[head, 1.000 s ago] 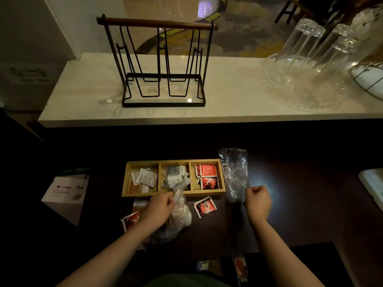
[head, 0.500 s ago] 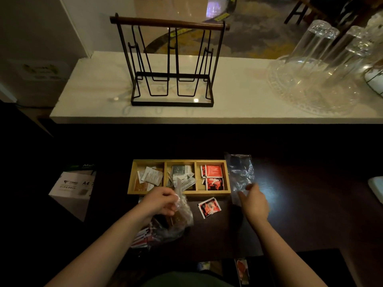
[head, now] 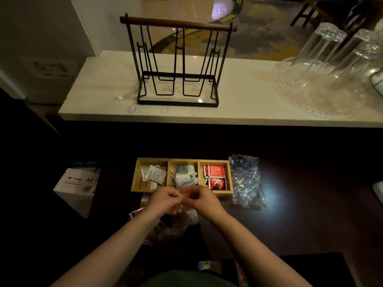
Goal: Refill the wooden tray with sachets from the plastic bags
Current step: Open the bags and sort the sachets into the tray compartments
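Note:
A wooden tray [head: 168, 160] with three compartments lies on the dark table. White and brown sachets [head: 154, 175] fill its left part, grey ones [head: 183, 172] the middle, red ones [head: 216, 172] the right. Just in front of the tray my left hand [head: 163, 200] and my right hand [head: 204, 200] meet, both pinching the top of a clear plastic bag [head: 176, 224] holding sachets. The bag hangs down between my forearms. An empty crumpled plastic bag [head: 245, 180] lies flat to the right of the tray.
A few loose sachets [head: 135, 213] lie by my left wrist. A white A4 paper box [head: 77, 183] stands at the left. On the pale counter behind are a black wire rack [head: 178, 65] and upturned glasses on a glass tray [head: 323, 79].
My right hand left the empty bag at the right and came across to the left hand. Both hands now hold the top of the filled bag.

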A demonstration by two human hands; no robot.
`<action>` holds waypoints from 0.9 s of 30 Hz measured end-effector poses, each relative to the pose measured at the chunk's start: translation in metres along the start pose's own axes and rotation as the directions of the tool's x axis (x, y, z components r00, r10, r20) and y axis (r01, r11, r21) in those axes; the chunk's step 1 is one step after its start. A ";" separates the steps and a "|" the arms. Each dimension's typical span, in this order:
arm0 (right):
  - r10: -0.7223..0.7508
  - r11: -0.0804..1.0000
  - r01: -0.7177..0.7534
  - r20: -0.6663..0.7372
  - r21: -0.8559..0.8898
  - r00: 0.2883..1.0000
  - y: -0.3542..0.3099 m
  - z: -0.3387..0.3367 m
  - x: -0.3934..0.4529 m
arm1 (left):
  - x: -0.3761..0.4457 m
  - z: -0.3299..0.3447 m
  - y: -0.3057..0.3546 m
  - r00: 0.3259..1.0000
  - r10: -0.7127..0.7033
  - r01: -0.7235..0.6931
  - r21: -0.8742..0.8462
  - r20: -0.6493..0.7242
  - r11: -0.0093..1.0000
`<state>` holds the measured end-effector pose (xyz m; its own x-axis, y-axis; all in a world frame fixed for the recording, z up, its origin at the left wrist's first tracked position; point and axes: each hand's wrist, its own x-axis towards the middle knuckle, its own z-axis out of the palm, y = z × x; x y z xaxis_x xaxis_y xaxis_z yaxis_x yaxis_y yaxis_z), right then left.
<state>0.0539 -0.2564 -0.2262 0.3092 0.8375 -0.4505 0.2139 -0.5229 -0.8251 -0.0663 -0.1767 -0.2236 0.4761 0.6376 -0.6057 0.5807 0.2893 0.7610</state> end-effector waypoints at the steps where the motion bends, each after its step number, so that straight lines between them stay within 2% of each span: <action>1: -0.024 0.998 0.024 0.001 -0.057 1.000 0.000 0.001 -0.001 | -0.001 0.002 -0.002 1.000 -0.016 0.016 -0.022 -0.007 1.000; 3: -0.054 0.987 0.051 -0.014 -0.150 0.998 0.000 0.004 -0.002 | -0.002 0.005 -0.005 0.997 -0.073 0.074 -0.089 0.015 0.993; 6: -0.058 0.980 0.047 -0.051 -0.194 0.997 0.001 0.007 -0.003 | -0.002 0.006 -0.009 0.987 -0.146 0.155 -0.185 0.061 0.970; 10: -0.071 0.966 0.048 -0.084 -0.255 0.994 0.004 0.009 -0.006 | -0.002 0.004 -0.013 0.983 -0.167 0.178 -0.181 0.077 0.967; 16: -0.018 0.979 0.002 -0.079 -0.204 0.997 0.008 0.013 -0.011 | -0.001 0.005 -0.018 0.988 -0.144 0.148 -0.072 0.061 0.986; 18: -0.038 0.970 0.023 -0.059 -0.244 0.998 0.007 0.014 -0.012 | 0.000 0.006 -0.019 0.989 -0.141 0.144 -0.057 0.052 0.988; 22: -0.076 0.964 0.066 -0.029 -0.258 0.997 0.004 0.015 -0.013 | 0.000 0.010 -0.020 0.987 -0.152 0.157 -0.108 0.049 0.982; 27: -0.024 0.990 0.007 -0.115 -0.141 0.993 0.006 0.006 -0.011 | 0.001 0.012 -0.019 0.987 -0.154 0.162 -0.258 0.051 0.952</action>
<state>0.0462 -0.2675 -0.2285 0.4082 0.8259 -0.3889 0.3446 -0.5339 -0.7721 -0.0691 -0.1902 -0.2418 0.4146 0.5480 -0.7265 0.4594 0.5630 0.6870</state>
